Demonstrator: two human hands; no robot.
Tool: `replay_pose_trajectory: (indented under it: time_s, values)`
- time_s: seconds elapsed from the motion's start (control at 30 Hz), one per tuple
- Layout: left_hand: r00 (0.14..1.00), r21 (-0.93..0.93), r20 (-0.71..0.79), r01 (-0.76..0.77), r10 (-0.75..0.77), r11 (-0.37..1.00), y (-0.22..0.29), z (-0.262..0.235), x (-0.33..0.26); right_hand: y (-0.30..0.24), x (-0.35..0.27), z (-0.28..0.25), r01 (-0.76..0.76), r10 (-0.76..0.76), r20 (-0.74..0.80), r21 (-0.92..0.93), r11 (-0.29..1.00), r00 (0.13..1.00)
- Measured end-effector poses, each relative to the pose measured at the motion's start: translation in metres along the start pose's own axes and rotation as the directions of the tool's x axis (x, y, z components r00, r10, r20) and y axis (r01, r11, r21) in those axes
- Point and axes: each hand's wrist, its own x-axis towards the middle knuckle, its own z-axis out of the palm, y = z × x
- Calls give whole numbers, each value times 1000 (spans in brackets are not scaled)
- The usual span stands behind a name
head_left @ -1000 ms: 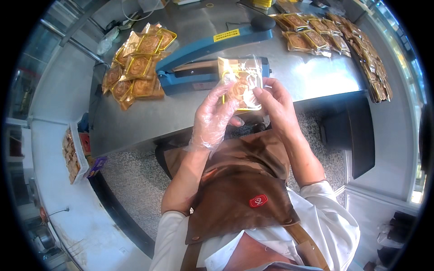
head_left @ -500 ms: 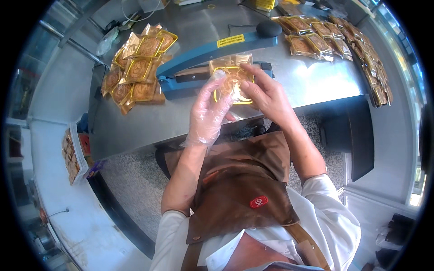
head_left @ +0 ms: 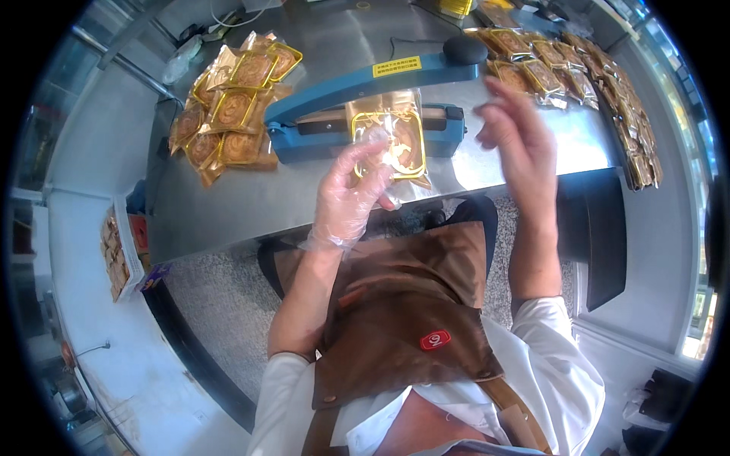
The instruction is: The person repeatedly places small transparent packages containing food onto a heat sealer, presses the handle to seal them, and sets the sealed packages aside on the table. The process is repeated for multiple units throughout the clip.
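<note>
My left hand [head_left: 346,197], in a clear plastic glove, grips the near left side of a clear bag [head_left: 408,148]. Inside the bag is a round brown pastry in a yellow-rimmed tray. The bag's far end lies across the lower bed of a blue hand-lever bag sealer [head_left: 327,95], whose arm is raised. Bare and empty, my right hand [head_left: 521,148] hovers right of the sealer, its fingers loosely bent and apart, slightly blurred. It is near the black knob [head_left: 464,51] at the arm's end, not touching it.
Bagged pastries [head_left: 236,110] are piled left of the sealer on the steel table [head_left: 220,220]. More bagged pastries [head_left: 532,61] lie in rows at the far right, reaching the table's right edge. A crate of brown items [head_left: 125,251] stands lower left. A dark seat-like object [head_left: 604,235] is at right.
My right hand has let go of the bag and moved right, toward the sealer's knob. My left hand keeps its hold on the bag.
</note>
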Motion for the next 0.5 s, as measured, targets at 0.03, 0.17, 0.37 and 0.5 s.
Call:
replay_pose_trajectory:
  time_s: [0.03,0.17,0.37,0.5]
  values:
    - [1000,17,0,-6,6,1000,0,1,1,-3,8,-5,108,-107,-43,3,994,993]
    - [1000,46,-6,-21,21,999,1,-1,4,-19,46,-11,320,-318,46,-210,924,947]
    - [999,30,6,-46,46,999,-3,-4,6,-18,68,-5,476,-410,246,-358,804,878]
    - [999,32,19,-42,42,999,-4,-6,6,4,62,-10,465,-388,266,-375,802,883]
